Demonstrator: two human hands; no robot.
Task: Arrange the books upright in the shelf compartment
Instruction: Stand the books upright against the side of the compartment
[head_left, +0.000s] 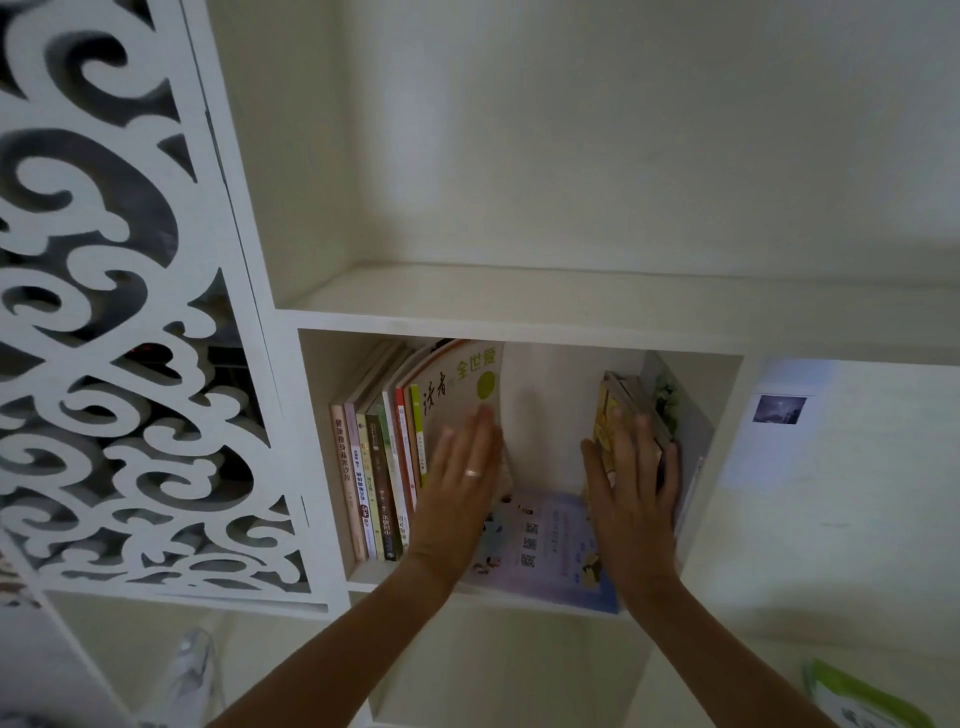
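In the white shelf compartment (722, 410), several books (374, 467) stand upright at the left, the outermost a cream-covered one (462, 384). My left hand (462, 467), wearing a ring, lies flat against that cover with fingers extended. A smaller stack of books (631, 402) leans at the right side; my right hand (631, 483) grips it, thumb on the yellow front cover and fingers wrapped around the far side. A thin pale-blue booklet (540, 545) lies flat on the compartment floor between my hands.
A carved white openwork panel (119, 312) stands to the left. The wide shelf board (519, 301) above holds nothing visible. A small photo (779, 409) sits in the compartment to the right. A green-edged item (862, 696) lies at lower right.
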